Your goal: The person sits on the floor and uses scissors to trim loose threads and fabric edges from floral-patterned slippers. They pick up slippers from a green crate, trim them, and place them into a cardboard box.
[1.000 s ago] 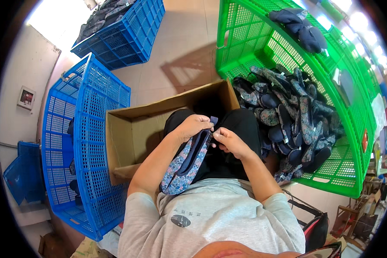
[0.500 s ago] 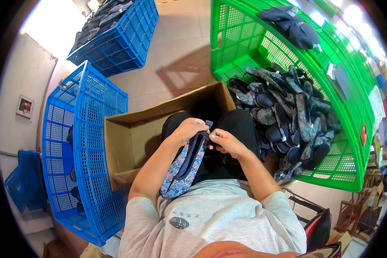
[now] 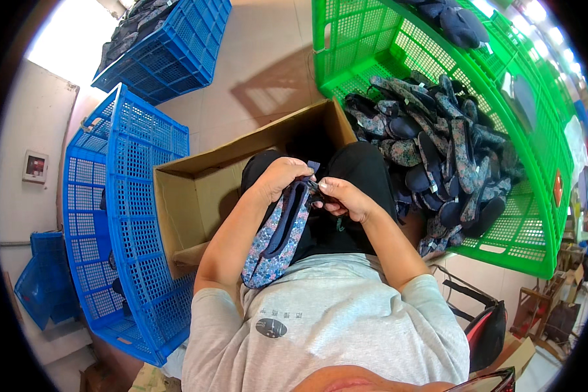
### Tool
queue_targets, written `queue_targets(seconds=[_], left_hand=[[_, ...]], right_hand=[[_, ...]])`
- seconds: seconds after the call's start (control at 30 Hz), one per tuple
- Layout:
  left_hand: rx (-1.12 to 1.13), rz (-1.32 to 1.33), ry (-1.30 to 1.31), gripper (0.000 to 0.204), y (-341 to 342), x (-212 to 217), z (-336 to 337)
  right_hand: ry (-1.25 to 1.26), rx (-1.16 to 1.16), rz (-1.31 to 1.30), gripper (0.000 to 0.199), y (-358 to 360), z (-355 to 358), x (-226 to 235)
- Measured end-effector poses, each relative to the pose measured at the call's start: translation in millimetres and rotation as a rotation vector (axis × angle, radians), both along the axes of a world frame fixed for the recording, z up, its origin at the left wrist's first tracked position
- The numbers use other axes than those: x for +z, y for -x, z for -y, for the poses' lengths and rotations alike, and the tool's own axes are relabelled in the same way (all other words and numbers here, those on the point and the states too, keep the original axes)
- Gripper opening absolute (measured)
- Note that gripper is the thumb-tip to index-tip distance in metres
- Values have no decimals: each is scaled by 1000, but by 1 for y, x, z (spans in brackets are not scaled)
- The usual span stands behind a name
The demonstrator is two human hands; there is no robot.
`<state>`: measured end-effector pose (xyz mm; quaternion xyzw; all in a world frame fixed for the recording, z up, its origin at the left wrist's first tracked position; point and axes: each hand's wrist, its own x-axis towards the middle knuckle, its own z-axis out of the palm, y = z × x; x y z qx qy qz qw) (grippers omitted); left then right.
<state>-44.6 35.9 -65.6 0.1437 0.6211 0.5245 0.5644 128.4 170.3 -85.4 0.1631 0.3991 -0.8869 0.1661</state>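
Over my lap I hold a floral fabric slipper in blue and pink, its dark navy lining showing through the long opening. My left hand is closed on its upper end, where a short navy tab sticks up. Right beside that end, my right hand is closed with thumb and fingers together. A small dark thing shows between its fingers at the slipper's edge, too small to name. A bit of green shows just under those fingers. The slipper's other end hangs down against my shirt.
An open cardboard box stands at my knees. To the right, a green crate holds a heap of similar slippers. Blue crates stand at left and far left, the far one filled with dark items. A black-and-red bag is at lower right.
The whole view has shifted slightly, so crates and hands sit higher in the picture. My right hand has turned a little, and more of the dark thing and the green bit shows.
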Motion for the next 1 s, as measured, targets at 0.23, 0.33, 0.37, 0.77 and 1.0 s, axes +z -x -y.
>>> queue_targets(seconds=[0.23, 0.33, 0.37, 0.77, 1.0], left_hand=[[3, 41, 0, 15, -2, 6, -3], [10, 27, 16, 14, -4, 8, -3], [14, 26, 25, 14, -4, 7, -3], [47, 132, 62, 16, -11, 26, -6], [41, 96, 65, 16, -8, 14, -6]], right_hand=[[-138, 10, 41, 20, 2, 0, -2], [-171, 0, 62, 21, 6, 1, 3], [-185, 1, 66, 21, 7, 1, 5], [-218, -13, 134, 21, 15, 6, 9], [-205, -19, 135, 20, 16, 7, 6]])
